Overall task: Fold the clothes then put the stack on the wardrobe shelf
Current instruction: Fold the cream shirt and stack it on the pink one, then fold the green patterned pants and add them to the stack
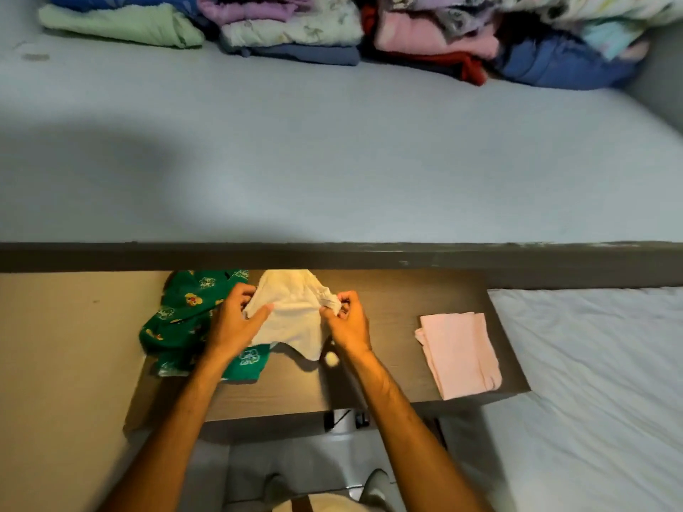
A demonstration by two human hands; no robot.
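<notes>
A small cream garment (292, 312) lies spread on the brown wooden surface (388, 319). My left hand (236, 319) pinches its left edge and my right hand (347, 323) grips its bunched right corner. A small pale pompom (331, 358) hangs by my right wrist. Under the garment's left side sits a crumpled green printed garment (184, 319). A folded pink garment (458, 352) rests flat on the right part of the same surface.
A grey shelf (332, 160) spreads above, with stacks of folded clothes (332, 27) along its back. Its dark front lip (332, 255) overhangs the wooden surface. A white mattress (598, 382) lies to the right. My feet show on the floor (332, 471) below.
</notes>
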